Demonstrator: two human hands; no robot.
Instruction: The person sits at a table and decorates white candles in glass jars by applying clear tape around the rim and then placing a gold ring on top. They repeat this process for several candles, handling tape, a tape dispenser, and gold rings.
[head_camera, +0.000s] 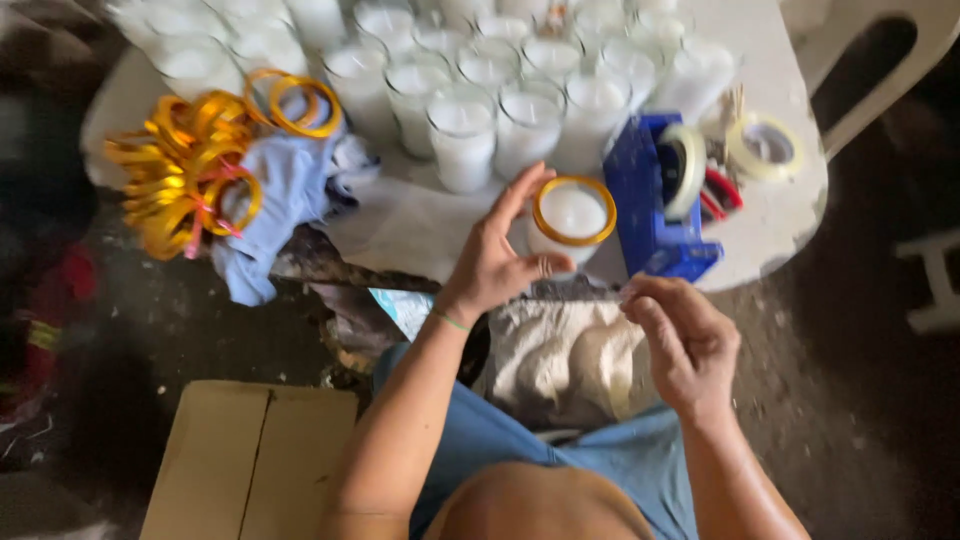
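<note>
My left hand (497, 258) grips a glass candle (571, 212) of white wax with a gold ring around its rim, at the table's near edge. My right hand (685, 340) is just below and right of it, fingers pinched on what looks like a small clear strip of tape; the strip is hard to make out. A blue tape dispenser (650, 200) with a roll of tape stands right of the candle.
Many glass candles (462, 135) without rings fill the white table (790, 190). A heap of gold rings (190, 165) lies on a blue cloth (280, 200) at left. A loose tape roll (766, 147) lies at right, a cardboard box (250, 460) on the floor.
</note>
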